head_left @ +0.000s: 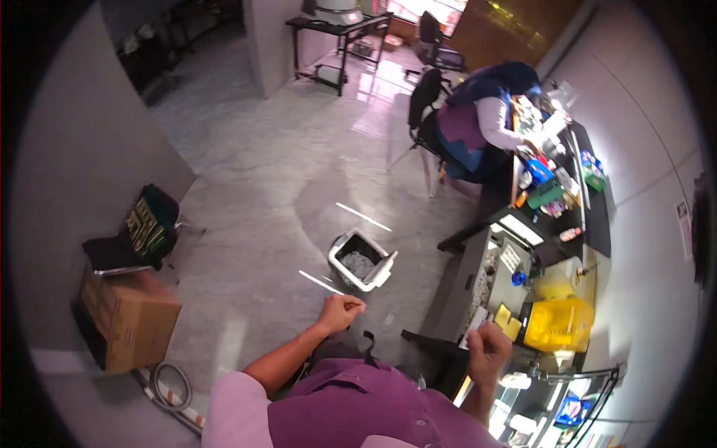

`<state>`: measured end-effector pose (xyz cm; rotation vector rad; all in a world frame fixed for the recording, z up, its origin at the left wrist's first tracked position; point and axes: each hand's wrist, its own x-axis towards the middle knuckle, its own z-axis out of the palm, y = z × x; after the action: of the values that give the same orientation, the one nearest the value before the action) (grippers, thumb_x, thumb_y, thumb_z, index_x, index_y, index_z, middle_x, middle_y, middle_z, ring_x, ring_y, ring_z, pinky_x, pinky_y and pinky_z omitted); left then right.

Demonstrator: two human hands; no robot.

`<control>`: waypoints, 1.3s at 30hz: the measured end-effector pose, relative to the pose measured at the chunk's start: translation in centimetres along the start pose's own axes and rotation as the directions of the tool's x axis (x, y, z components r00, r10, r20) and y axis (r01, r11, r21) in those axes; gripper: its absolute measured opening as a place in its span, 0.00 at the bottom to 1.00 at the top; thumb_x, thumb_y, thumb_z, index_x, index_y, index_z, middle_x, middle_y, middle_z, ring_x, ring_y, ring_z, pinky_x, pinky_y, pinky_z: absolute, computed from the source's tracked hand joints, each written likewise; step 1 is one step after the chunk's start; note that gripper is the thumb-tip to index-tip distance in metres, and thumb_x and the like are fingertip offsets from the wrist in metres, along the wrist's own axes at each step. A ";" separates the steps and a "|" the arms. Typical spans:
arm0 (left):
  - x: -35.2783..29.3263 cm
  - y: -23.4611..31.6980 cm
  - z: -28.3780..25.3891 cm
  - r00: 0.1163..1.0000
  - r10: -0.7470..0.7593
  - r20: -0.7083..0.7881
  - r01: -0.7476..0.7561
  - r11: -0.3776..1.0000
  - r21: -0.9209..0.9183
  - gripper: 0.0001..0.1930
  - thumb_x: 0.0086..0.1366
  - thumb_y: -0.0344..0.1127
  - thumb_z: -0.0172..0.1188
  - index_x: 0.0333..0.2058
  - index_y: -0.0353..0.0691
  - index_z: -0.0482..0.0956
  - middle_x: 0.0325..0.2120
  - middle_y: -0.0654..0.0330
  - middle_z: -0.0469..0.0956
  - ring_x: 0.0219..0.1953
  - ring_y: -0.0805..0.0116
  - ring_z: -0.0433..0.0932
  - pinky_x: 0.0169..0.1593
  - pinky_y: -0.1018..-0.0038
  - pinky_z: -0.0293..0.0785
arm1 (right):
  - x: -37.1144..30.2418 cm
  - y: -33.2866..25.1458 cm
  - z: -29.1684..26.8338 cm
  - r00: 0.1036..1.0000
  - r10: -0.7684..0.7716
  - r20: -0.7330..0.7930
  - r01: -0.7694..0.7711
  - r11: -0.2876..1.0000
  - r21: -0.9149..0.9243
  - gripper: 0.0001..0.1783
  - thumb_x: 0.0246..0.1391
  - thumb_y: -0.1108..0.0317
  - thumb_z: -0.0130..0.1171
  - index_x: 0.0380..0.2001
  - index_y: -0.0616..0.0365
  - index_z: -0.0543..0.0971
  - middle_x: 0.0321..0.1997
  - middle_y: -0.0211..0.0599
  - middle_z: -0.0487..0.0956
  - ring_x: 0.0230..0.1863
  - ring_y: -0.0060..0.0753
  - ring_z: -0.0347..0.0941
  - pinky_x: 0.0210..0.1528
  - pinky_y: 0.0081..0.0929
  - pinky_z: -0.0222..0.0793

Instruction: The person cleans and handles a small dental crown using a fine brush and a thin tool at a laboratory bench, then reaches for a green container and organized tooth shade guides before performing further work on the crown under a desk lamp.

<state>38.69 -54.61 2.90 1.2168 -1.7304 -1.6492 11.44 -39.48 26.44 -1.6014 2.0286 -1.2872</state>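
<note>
My left hand [342,313] is in front of my body, its fingers drawn together in a pinch. Whatever it may hold is too small to make out. Just beyond it, on the grey floor, stands an open bin [383,274] with a white rim and a dark inside, holding crumpled clear or greyish material. My right hand [489,349] is raised near the workbench at the right, fingers curled closed, and what is inside them is hidden. A yellow translucent container [559,325] and small yellow pieces [507,321] lie on the bench close to that hand.
A cardboard box [138,321] and a chair with a dark bag [149,224] stand at the left, near a coiled grey hose [172,387]. Another person [478,112] sits bent over a cluttered desk [556,224] at the far right. A black table [340,28] stands at the back.
</note>
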 end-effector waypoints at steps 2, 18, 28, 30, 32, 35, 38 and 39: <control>-0.8 -0.2 -2.1 0.985 -0.061 -0.160 0.045 0.993 -0.107 0.06 0.66 0.28 0.69 0.40 0.33 0.90 0.33 0.59 0.89 0.36 0.75 0.87 0.44 0.75 0.82 | 3.4 -1.8 2.7 0.991 -0.018 0.132 0.010 0.998 0.065 0.12 0.58 0.69 0.67 0.24 0.63 0.78 0.23 0.37 0.75 0.24 0.33 0.71 0.28 0.30 0.63; 2.2 6.1 -2.6 0.771 0.378 -0.513 -0.242 0.919 0.312 0.13 0.60 0.40 0.68 0.39 0.37 0.85 0.32 0.50 0.87 0.37 0.47 0.87 0.39 0.58 0.81 | 10.1 -3.4 23.3 0.595 -0.437 0.675 0.381 0.892 0.242 0.24 0.71 0.53 0.50 0.57 0.59 0.79 0.55 0.52 0.80 0.59 0.59 0.73 0.62 0.49 0.67; 2.7 12.2 -7.8 0.843 -0.024 -0.537 0.051 0.998 0.035 0.11 0.60 0.35 0.71 0.34 0.31 0.88 0.22 0.54 0.86 0.25 0.72 0.83 0.33 0.69 0.77 | 17.3 0.6 33.7 0.625 -0.209 0.752 -0.005 0.963 0.271 0.27 0.72 0.49 0.45 0.54 0.61 0.80 0.51 0.63 0.80 0.55 0.66 0.75 0.59 0.53 0.69; 3.5 11.7 -10.4 0.854 -0.072 -0.515 0.086 0.996 0.003 0.11 0.60 0.35 0.71 0.35 0.32 0.89 0.23 0.55 0.87 0.26 0.71 0.84 0.33 0.69 0.77 | 18.9 0.1 36.3 0.642 -0.193 0.742 0.040 0.975 0.219 0.26 0.72 0.50 0.46 0.53 0.61 0.80 0.50 0.62 0.80 0.54 0.67 0.75 0.57 0.56 0.70; 4.7 11.2 -13.6 0.870 -0.108 -0.481 0.114 0.993 -0.018 0.11 0.60 0.35 0.72 0.36 0.32 0.89 0.24 0.57 0.88 0.27 0.71 0.85 0.33 0.70 0.78 | 20.2 -0.3 39.8 0.653 -0.191 0.733 0.028 0.973 0.229 0.26 0.72 0.50 0.46 0.53 0.60 0.80 0.49 0.61 0.80 0.54 0.67 0.75 0.57 0.56 0.70; 6.6 9.3 -19.9 0.857 -0.104 -0.505 0.155 0.986 0.060 0.07 0.59 0.34 0.69 0.29 0.34 0.88 0.25 0.50 0.87 0.30 0.54 0.89 0.36 0.64 0.82 | 21.3 -3.7 44.6 0.670 -0.176 0.721 -0.017 0.967 0.253 0.25 0.72 0.51 0.46 0.55 0.59 0.79 0.51 0.60 0.79 0.55 0.66 0.74 0.59 0.55 0.69; 9.9 2.9 -27.0 0.841 0.258 -0.476 0.098 0.793 0.602 0.14 0.57 0.44 0.70 0.34 0.40 0.85 0.22 0.53 0.84 0.27 0.46 0.85 0.32 0.55 0.80 | 22.7 -9.8 49.3 0.641 -0.287 0.712 -0.035 0.915 0.401 0.26 0.71 0.51 0.46 0.58 0.60 0.77 0.55 0.57 0.77 0.59 0.61 0.72 0.63 0.49 0.66; 11.0 1.0 -29.4 0.845 0.267 -0.464 0.086 0.787 0.611 0.14 0.57 0.44 0.70 0.34 0.40 0.85 0.22 0.53 0.84 0.27 0.46 0.85 0.32 0.55 0.80 | 23.1 -12.3 50.5 0.624 -0.322 0.712 -0.031 0.900 0.434 0.25 0.71 0.52 0.46 0.58 0.59 0.77 0.55 0.55 0.77 0.60 0.60 0.72 0.64 0.49 0.65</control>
<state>56.76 -80.03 6.42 1.6359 -1.9470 -0.5583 44.59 -83.91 13.82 -1.7091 1.0218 -0.7513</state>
